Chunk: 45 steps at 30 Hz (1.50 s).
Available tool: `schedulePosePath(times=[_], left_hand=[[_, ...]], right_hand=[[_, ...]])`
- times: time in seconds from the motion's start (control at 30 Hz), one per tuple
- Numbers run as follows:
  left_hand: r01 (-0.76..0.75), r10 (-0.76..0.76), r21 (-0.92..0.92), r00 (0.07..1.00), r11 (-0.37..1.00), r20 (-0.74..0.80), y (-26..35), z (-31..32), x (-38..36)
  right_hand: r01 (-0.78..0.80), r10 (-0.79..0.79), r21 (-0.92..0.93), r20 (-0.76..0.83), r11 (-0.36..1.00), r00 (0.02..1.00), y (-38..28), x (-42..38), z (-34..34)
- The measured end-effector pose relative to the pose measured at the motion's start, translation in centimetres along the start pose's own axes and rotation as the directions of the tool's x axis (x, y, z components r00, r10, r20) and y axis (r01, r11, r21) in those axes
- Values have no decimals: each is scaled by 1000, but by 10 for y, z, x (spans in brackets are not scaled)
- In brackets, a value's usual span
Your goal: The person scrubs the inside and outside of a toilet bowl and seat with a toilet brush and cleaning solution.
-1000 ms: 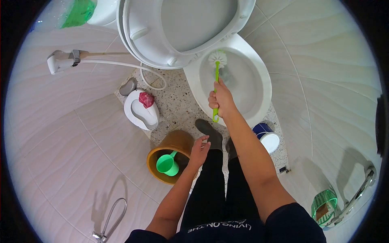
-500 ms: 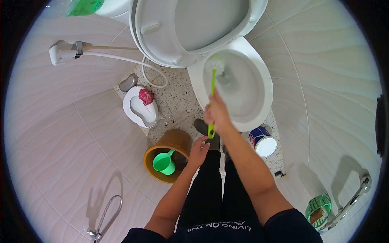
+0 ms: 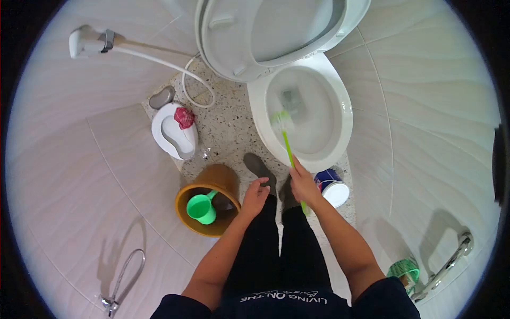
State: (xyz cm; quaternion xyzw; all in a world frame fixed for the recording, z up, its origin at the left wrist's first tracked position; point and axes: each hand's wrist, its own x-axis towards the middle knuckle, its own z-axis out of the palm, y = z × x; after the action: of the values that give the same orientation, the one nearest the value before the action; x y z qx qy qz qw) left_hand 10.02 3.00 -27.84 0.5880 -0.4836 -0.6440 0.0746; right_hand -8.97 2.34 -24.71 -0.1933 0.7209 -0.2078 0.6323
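My right hand [image 3: 303,181] is wrapped round the green handle of a toilet brush [image 3: 287,141]. The brush's pale head is at the left inner side of the toilet bowl [image 3: 345,101], somewhat blurred. Behind the bowl, the seat and lid [image 3: 223,48] are raised. My left hand [image 3: 256,194] hangs in front of my legs, fingers loosely bent and apart, holding nothing. It is nearest to a brown bucket [image 3: 220,178] that has a green dipper [image 3: 201,209] in it.
Left of the toilet, a white bedpan [image 3: 187,144] lies on the speckled floor with a red cloth bundle [image 3: 184,118] on it. A blue paint tub [image 3: 334,192] stands at the right. A sprayer [image 3: 87,41] and grab bar [image 3: 446,268] are on the walls.
The brush in my right hand has come back from deep in the bowl toward its left front side. My left hand has moved away from the handle's end. The view has shifted slightly.
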Motion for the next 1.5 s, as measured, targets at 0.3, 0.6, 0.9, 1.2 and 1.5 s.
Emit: schedulePosePath(times=[0.3,0.6,0.9,1.2,1.5], left_hand=[[33,-32,-104,999,994,10,-5,2,-2],[28,-34,-95,998,995,-54,-7,-20,-4],[8,-31,-192,993,981,-118,-8,-29,-3],[44,-73,-273,993,961,-96,-6,-32,-12],[18,-78,-279,976,960,-205,-16,-28,-20]], right_hand=[[-56,-140,-937,-110,346,984,-3,-28,-201],[244,-251,-665,88,706,964,67,-44,-105],[-52,21,-991,-55,-121,998,-64,21,-205],[-83,-131,-958,-48,-276,990,-159,22,-203],[95,-298,-904,234,-416,926,-200,87,-144]])
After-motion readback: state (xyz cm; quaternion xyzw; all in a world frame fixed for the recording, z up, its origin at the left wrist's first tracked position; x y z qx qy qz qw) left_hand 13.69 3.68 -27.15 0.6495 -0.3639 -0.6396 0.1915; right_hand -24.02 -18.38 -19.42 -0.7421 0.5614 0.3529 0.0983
